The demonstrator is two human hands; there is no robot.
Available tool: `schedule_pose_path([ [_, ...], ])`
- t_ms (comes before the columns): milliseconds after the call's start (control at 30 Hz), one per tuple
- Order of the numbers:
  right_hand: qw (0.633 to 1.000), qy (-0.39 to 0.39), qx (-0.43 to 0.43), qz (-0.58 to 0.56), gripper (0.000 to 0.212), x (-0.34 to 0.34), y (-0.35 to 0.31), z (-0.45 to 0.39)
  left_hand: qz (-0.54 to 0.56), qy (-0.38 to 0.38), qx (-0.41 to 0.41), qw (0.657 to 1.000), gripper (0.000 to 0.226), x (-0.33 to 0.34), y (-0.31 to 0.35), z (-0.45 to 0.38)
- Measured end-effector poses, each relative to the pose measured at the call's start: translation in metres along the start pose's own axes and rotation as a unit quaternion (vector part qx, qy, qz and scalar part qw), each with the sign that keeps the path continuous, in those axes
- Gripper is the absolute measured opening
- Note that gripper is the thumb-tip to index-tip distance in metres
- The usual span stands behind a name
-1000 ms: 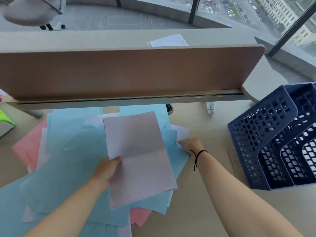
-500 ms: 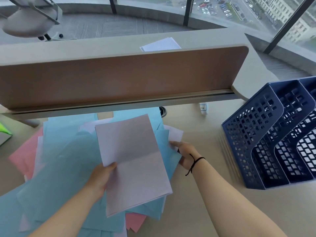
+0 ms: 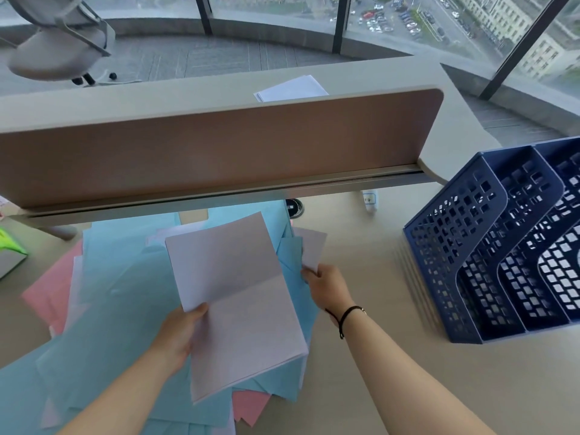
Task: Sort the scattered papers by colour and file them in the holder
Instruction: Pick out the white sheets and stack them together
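Note:
My left hand (image 3: pixel 180 332) grips a small stack of white sheets (image 3: pixel 238 296) by its left edge, holding it above a scattered heap of light blue papers (image 3: pixel 125 309) and pink papers (image 3: pixel 53 287). My right hand (image 3: pixel 326 287) pinches the corner of another white sheet (image 3: pixel 312 246) that sticks out from under the blue ones at the heap's right side. The dark blue mesh file holder (image 3: pixel 470 262) stands on the desk to the right, and its visible slots hold no paper.
A brown divider panel (image 3: pixel 219 146) runs across the desk behind the heap, with white paper (image 3: pixel 292 87) on the desk beyond it. A green object (image 3: pixel 9 243) lies at the left edge. An office chair (image 3: pixel 59 48) stands far back left.
My right hand has closed on the white sheet's corner and drawn it slightly out from under the blue papers. The left hand keeps its hold on the white stack.

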State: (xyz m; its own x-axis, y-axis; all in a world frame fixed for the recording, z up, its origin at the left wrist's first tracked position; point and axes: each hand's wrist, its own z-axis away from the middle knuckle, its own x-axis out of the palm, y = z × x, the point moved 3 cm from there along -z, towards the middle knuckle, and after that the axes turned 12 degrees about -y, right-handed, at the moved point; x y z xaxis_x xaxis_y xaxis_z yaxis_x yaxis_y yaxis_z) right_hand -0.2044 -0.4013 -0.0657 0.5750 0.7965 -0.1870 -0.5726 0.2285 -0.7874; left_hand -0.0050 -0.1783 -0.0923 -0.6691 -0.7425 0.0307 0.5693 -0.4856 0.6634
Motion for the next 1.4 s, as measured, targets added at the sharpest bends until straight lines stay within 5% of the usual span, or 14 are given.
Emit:
schedule_pose_path([
  [133, 0.995, 0.086, -0.01, -0.04, 0.036, -0.022, -0.004, 0.01, -0.024, 0.0, 0.0, 1.0, 0.026, -0.002, 0.002, 0.004],
  [267, 0.971, 0.109, -0.026, -0.211, 0.02, -0.053, -0.026, 0.039, -0.087, 0.002, 0.013, 0.996, 0.016, -0.003, 0.008, 0.011],
  [333, 0.946, 0.03, -0.035, -0.32, 0.012, -0.061, -0.04, 0.053, -0.144, 0.012, 0.023, 0.989, 0.016, -0.006, 0.011, 0.012],
  [433, 0.917, -0.127, -0.013, -0.379, 0.059, -0.051, -0.058, 0.07, -0.228, 0.021, 0.031, 0.973, 0.012, -0.004, 0.016, 0.021],
  [500, 0.882, -0.21, -0.009, -0.421, 0.048, -0.04, -0.063, 0.073, -0.288, 0.024, 0.036, 0.957, 0.01, -0.002, 0.017, 0.026],
  [600, 0.856, -0.215, 0.035, -0.469, 0.033, -0.019, -0.052, 0.074, -0.29, -0.006, 0.034, 0.956, 0.016, -0.002, 0.013, 0.03],
  [767, 0.96, -0.125, 0.12, -0.22, 0.027, 0.016, 0.015, 0.056, -0.173, -0.048, 0.008, 0.984, 0.015, -0.01, -0.001, 0.04],
  [933, 0.979, -0.053, 0.127, -0.148, 0.01, 0.052, 0.035, 0.044, -0.04, -0.074, -0.015, 0.996, 0.076, -0.036, -0.023, 0.026],
  [1067, 0.988, -0.012, 0.105, -0.114, 0.018, 0.086, 0.027, 0.041, -0.116, -0.116, 0.008, 0.986, 0.063, -0.033, -0.023, 0.043],
  [1233, 0.991, 0.008, 0.096, -0.091, 0.023, 0.11, 0.019, 0.044, -0.157, -0.055, 0.027, 0.986, 0.021, -0.048, -0.032, 0.047],
  [1400, 0.975, -0.015, 0.131, -0.178, 0.054, 0.118, 0.019, 0.05, -0.138, -0.04, 0.031, 0.989, 0.019, -0.06, -0.037, 0.057],
])
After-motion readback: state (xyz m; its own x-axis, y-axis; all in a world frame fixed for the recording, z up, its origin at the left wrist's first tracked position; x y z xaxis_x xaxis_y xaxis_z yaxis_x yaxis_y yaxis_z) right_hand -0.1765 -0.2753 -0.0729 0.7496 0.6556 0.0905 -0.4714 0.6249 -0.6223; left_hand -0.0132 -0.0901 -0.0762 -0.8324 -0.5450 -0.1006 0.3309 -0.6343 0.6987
